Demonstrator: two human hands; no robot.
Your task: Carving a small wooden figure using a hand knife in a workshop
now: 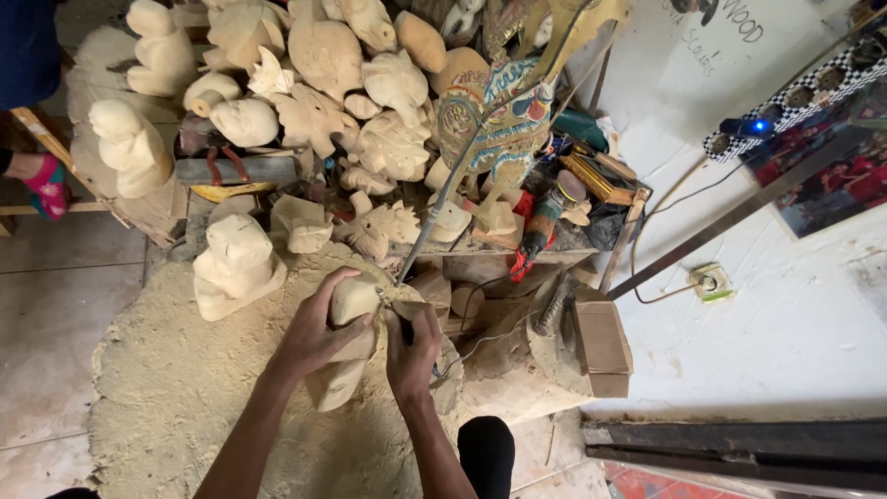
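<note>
Left hand (309,337) fingers wrapped tight round pale wood carving (346,346), held over sawdust heap (176,388). Right hand (413,346) fingers clenched on small carving tool (393,303), tip touching carving's top. Unfinished wooden figures (305,92) piled behind; painted figure (494,115) and power tool (536,231) beyond; cardboard box (602,342) at right.

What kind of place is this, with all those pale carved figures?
Most likely a woodcarver's workshop. Unfinished wooden figures are heaped up, sawdust covers the floor, and the left hand grips a half-shaped carving while the right hand works it with a tool.
</note>
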